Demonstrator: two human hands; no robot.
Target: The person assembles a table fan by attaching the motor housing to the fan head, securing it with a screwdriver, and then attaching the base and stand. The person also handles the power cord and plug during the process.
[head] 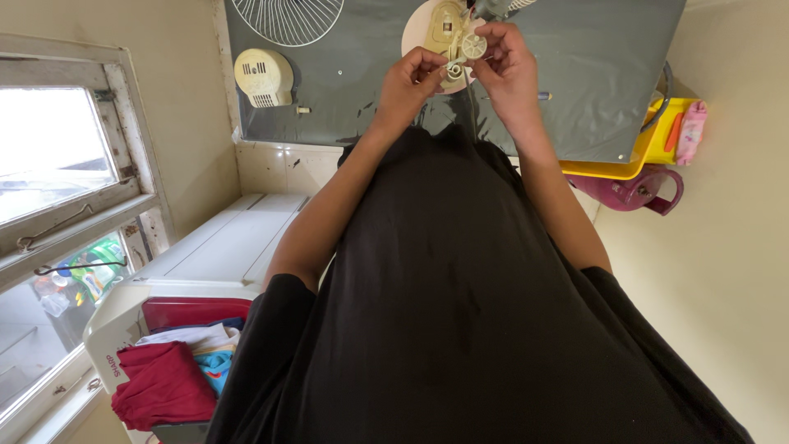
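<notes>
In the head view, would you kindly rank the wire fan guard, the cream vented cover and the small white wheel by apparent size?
1. Wire fan guard, partly cut off by the frame.
2. Cream vented cover.
3. Small white wheel, pinched in the right hand.

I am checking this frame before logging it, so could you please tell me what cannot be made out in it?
All in the head view:
- Small round cream part: partly covered by the right hand; its details are too small to read.
- Left hand: what its fingers pinch is hidden.
- Wire fan guard: cut off by the top edge.
- Cream base plate: partly behind both hands.
- Washing machine: partly hidden by the black shirt.
</notes>
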